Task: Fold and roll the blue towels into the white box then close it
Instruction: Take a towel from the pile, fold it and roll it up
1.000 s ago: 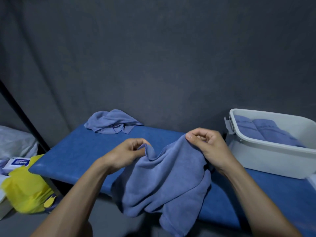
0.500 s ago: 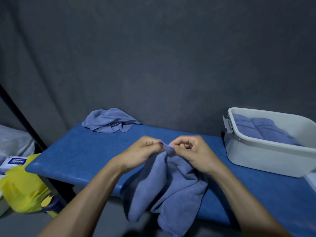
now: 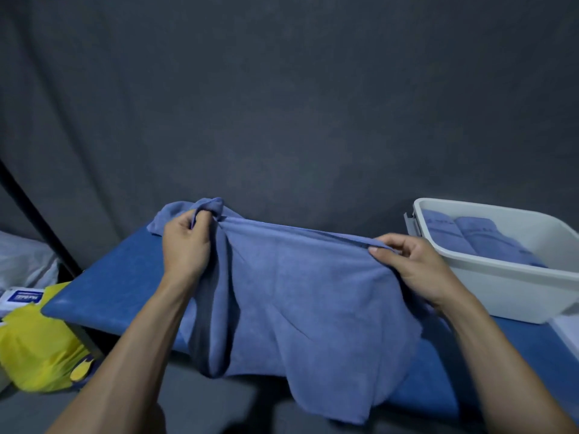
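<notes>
Against a dark grey fabric backdrop, a soft blue microfibre towel [image 3: 297,292] is stretched over the padded blue table [image 3: 119,286], pinched at its top edge by the left hand [image 3: 186,245] and right hand [image 3: 410,264]. It looks light and limp; the corners are judged the best hold. Rolled blue towels [image 3: 479,239] are seen in the white plastic box [image 3: 513,289] nearby.

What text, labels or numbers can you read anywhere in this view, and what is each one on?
White packet at the left edge: a blue label with white lettering, too blurred to read.
Rolled towels in the white box: faint marks near their far ends, too small to tell if they are text.
Nothing else in view carries readable text.
</notes>
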`<state>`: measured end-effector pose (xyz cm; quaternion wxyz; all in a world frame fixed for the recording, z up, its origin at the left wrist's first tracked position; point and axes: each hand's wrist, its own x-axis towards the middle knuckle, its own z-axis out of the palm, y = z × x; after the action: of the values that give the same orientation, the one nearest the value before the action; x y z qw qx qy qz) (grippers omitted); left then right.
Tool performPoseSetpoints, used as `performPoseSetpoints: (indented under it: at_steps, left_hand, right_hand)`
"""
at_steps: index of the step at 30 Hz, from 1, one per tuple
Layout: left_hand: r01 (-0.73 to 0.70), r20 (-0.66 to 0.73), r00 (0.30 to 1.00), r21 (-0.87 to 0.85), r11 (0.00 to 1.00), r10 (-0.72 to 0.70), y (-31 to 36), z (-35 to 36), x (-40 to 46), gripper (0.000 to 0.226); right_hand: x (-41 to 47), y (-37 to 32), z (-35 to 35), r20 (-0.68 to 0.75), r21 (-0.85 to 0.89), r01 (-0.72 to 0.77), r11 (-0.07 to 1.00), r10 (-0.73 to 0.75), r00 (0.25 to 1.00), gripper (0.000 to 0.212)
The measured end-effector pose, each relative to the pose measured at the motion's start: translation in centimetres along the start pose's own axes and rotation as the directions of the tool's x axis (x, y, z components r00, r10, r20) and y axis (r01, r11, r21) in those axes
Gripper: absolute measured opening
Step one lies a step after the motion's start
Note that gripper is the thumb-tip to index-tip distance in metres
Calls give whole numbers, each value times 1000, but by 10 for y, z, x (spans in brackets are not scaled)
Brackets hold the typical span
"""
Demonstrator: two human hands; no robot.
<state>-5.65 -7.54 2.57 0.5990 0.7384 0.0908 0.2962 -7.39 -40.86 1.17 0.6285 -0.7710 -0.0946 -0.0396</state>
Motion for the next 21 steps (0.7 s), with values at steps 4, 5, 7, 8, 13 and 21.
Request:
performPoseSetpoints:
  at_steps: [4,5,7,8,13,21]
  left_hand:
    - [-2,-68,998,48,999,6,-12,-4,10,40]
    - [5,-73,997,72,997,0,-15,-4,13,38]
    - [-2,-74,997,104,995,10,-23,-5,17,36]
    - [-14,-61,998,129,992,22,-26,-6,19,36]
    - [-229,91,974,371,900,210,-29,1,15,30]
    - [-148,529,844,74,986,87,6,20,-29,44]
  right_hand:
    - [7,26,-11,-126,-518,-28,855,-44,991,24]
    - [8,30,-15,-141,-557,-60,828,-24,990,24]
    - [7,33,-20,-168,-511,-127,850,46,985,29]
    - [5,32,-20,-169,-430,-163,888,98,981,31]
    - [-5,4,-8,-46,38,-191,981,193,980,16]
    - [-20,-28,35,379,363,-169,916,20,925,29]
